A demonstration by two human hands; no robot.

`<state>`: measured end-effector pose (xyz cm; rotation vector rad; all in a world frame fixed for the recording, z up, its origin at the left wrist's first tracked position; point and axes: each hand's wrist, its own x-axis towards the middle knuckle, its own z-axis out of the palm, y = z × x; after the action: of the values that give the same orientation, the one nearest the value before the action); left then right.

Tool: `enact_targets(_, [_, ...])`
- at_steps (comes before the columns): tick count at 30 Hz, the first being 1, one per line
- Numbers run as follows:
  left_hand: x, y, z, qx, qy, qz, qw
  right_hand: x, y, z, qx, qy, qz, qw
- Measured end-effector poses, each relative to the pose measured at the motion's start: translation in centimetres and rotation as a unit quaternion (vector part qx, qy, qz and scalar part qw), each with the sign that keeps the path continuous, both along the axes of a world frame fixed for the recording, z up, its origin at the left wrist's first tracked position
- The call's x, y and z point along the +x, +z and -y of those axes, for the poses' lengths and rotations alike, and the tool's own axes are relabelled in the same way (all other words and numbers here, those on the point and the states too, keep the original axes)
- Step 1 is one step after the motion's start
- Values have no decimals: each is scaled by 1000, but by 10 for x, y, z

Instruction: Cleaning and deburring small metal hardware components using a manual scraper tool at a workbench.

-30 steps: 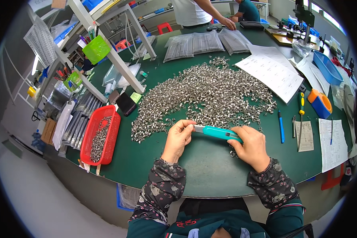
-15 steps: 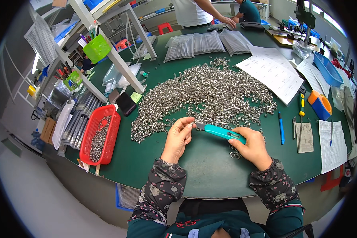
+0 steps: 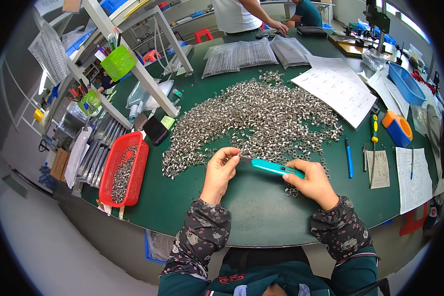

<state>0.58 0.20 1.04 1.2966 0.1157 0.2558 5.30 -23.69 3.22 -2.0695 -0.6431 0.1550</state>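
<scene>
My right hand [image 3: 311,181] is closed around the teal handle of a utility knife [image 3: 274,167], its blade out and pointing left. The blade tip reaches the fingertips of my left hand [image 3: 220,173]. Thumb and forefinger there are pinched on a small metal ring, mostly hidden by the fingers. Just beyond both hands spreads a wide heap of small shiny metal rings [image 3: 261,111] on the green table [image 3: 261,217]. A few loose rings lie beside and below my right hand.
A red basket [image 3: 144,170] of metal parts stands at left. Papers [image 3: 335,93], a blue pen [image 3: 349,158], a screwdriver [image 3: 374,129] and an orange-blue tape holder [image 3: 397,129] lie right. Bagged rods [image 3: 254,54] are at the back, near another person's hand [image 3: 278,25]. A white shelf post [image 3: 148,79] rises left.
The knife has tilted slightly flatter and turned in my right hand. The fingers of my left hand have shifted a little, covering more of the ring.
</scene>
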Motion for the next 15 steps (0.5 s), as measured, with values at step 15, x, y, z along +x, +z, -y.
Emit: enact_targets(15, [-2,-2,-1,-93,-40,-38,994,-3,2,3,139,-117,235,955])
